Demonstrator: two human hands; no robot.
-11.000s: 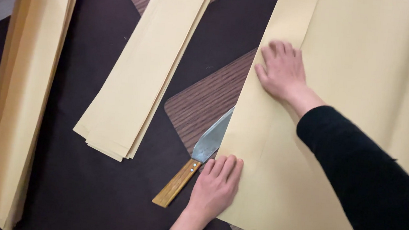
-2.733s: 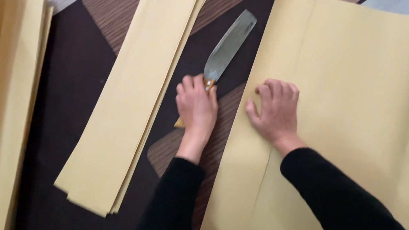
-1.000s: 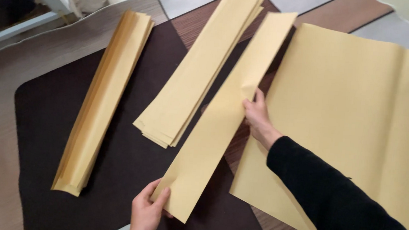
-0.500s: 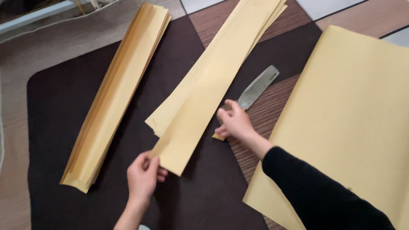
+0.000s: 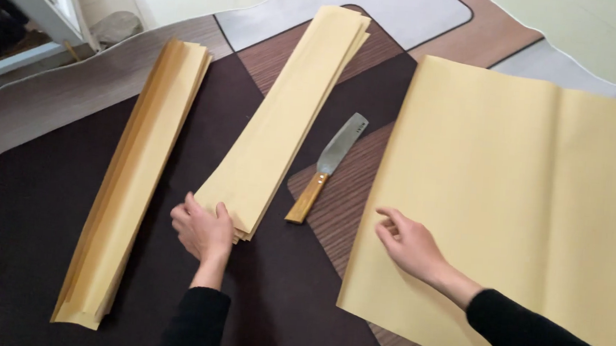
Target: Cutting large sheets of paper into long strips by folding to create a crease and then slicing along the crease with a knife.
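Left hand (image 5: 203,231) presses flat, fingers together, on near end of strip stack (image 5: 283,120); right hand (image 5: 409,243), fingers loosely apart, rests on big sheet (image 5: 525,205), whose right part is cut off.

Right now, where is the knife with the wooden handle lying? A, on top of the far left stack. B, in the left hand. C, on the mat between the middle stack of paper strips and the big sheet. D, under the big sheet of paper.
C: the knife lies bare on the mat, between the middle stack of strips and the big sheet, and neither hand touches it.
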